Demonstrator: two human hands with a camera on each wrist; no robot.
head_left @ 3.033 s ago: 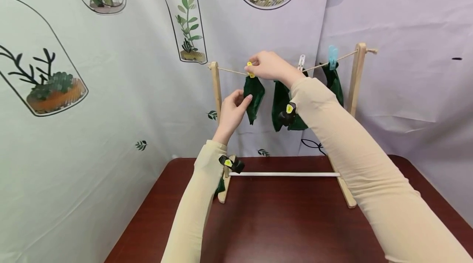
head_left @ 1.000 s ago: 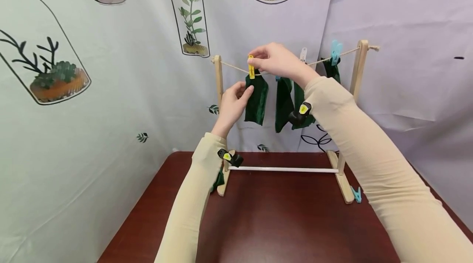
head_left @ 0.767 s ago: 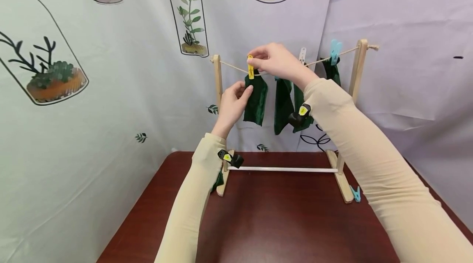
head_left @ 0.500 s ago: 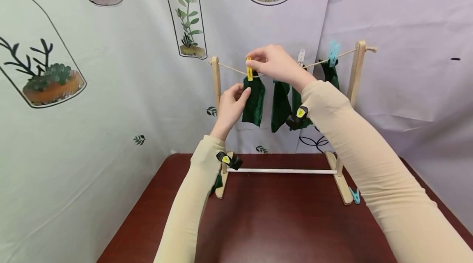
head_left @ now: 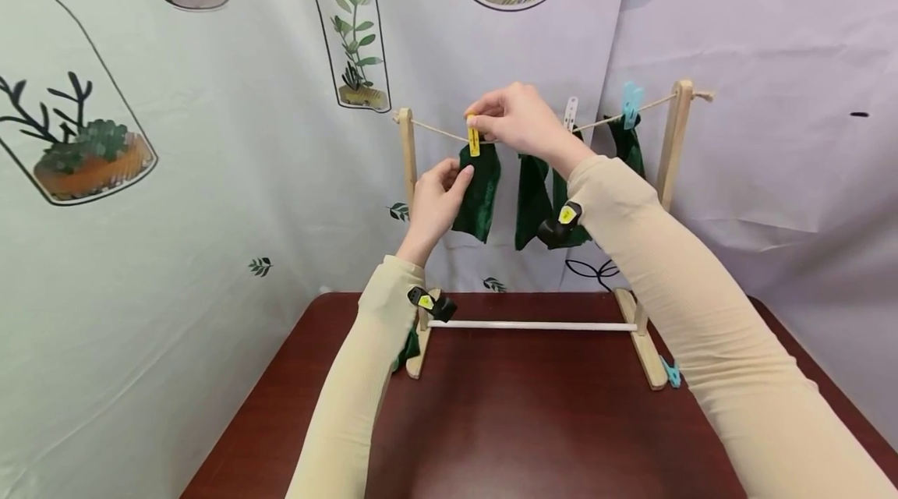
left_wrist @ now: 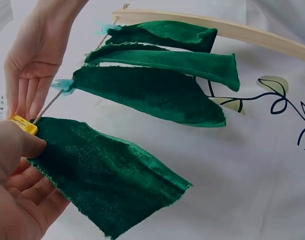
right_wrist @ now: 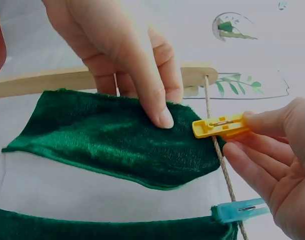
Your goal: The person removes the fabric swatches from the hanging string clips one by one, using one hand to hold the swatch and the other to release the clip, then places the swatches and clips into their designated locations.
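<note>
A piece of green velvet cloth hangs at the left part of the rope of a small wooden drying rack. My left hand pinches its left edge near the top, thumb on the front, as the right wrist view shows. A yellow clothespin sits across the rope at the cloth's top corner. My right hand holds the outer end of that clothespin between thumb and fingers. Further right, more green cloths hang from the rope, partly hidden by my right arm in the head view.
A white clothespin and a blue one stand on the rope at right. On the dark red table, a blue clothespin lies by the rack's right foot. Green cloth lies by the left foot. A printed curtain hangs behind.
Compared with 3 seconds ago, the yellow clothespin shows more of its length, and the cloth faces the head camera more flatly. Over the last second both hands keep nearly the same grip.
</note>
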